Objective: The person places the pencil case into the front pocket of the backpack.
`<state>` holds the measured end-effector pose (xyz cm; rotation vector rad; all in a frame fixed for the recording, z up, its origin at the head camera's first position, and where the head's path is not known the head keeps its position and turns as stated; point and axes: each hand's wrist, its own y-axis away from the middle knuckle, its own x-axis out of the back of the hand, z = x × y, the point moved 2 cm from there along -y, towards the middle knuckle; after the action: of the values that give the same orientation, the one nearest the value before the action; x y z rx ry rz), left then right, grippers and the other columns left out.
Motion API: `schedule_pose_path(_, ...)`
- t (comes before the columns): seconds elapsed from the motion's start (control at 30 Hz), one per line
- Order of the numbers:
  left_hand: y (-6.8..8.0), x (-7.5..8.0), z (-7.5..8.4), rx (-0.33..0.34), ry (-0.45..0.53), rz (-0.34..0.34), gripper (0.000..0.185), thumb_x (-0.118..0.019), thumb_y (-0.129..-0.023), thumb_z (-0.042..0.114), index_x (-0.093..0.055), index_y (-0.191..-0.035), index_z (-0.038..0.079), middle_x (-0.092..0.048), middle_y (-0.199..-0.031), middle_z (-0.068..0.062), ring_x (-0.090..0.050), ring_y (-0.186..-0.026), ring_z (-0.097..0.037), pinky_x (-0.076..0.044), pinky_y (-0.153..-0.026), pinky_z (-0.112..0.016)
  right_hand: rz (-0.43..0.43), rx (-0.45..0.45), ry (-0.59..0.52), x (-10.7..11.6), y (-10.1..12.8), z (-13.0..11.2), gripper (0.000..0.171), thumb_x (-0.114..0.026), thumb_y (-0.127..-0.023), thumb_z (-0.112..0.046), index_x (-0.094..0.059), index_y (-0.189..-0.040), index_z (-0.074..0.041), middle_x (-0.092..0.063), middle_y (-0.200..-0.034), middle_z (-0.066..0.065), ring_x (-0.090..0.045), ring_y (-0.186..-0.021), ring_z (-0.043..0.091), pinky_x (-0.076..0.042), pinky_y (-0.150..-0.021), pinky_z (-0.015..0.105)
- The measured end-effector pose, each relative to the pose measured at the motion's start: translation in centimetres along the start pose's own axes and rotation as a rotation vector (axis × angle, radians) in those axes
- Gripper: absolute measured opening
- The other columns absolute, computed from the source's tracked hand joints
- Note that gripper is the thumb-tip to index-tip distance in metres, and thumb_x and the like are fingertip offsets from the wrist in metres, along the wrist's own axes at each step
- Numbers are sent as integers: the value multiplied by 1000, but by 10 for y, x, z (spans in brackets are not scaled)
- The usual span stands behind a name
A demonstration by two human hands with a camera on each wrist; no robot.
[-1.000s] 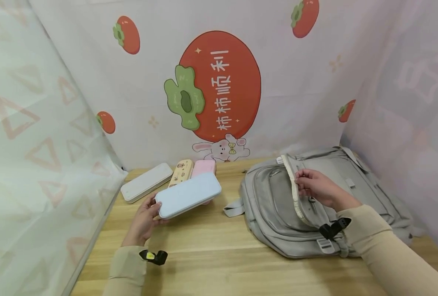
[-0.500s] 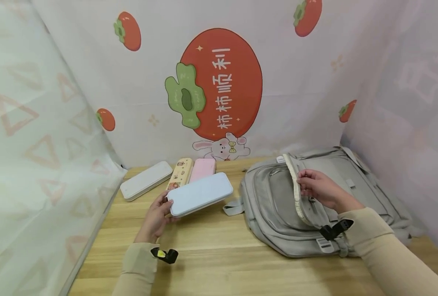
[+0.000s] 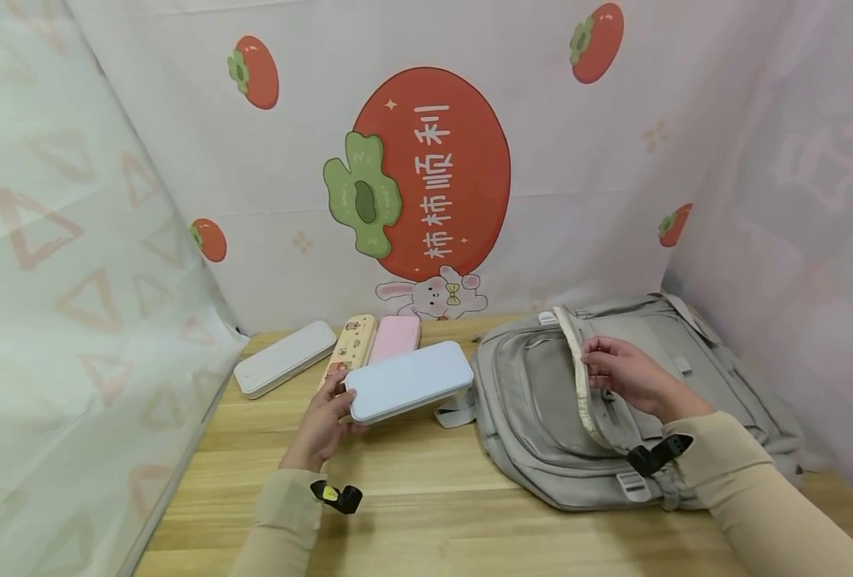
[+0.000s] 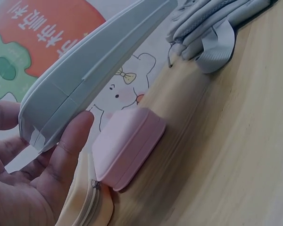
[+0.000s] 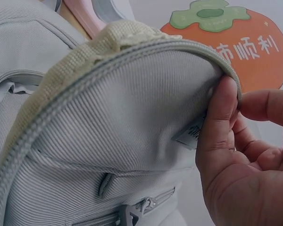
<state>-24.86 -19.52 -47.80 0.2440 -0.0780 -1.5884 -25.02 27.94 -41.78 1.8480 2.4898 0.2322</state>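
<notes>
The left hand (image 3: 323, 423) pinches one end of a pale blue case (image 3: 412, 382), fingers bent round it; the right hand (image 3: 631, 377) pinches the edge of a flap (image 5: 127, 108), drawing it away from the pocket. The case is off the bench (image 3: 433, 513), just short of the grey backpack (image 3: 545, 385). I'd judge this a carrying step; the next move calls for the flap held wide and the case levelled. Beyond the left hand lie yellow (image 3: 355, 340), pink (image 3: 396, 336) and white (image 3: 285, 359) cases.
</notes>
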Motion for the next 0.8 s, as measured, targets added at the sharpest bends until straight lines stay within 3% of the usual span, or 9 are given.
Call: schedule_pose_path(0.8,-10,-29,0,13,4,-65,49,-44,-108,2,-36,-156,2,-39,-128,-15,-56,-89,-18,-58,-66,-37,24,-5,-67,6,6,-1,8,-48,-110,-8,-53,-103,-7,-54,-90,0,-56,-76,9,-55,-72,26)
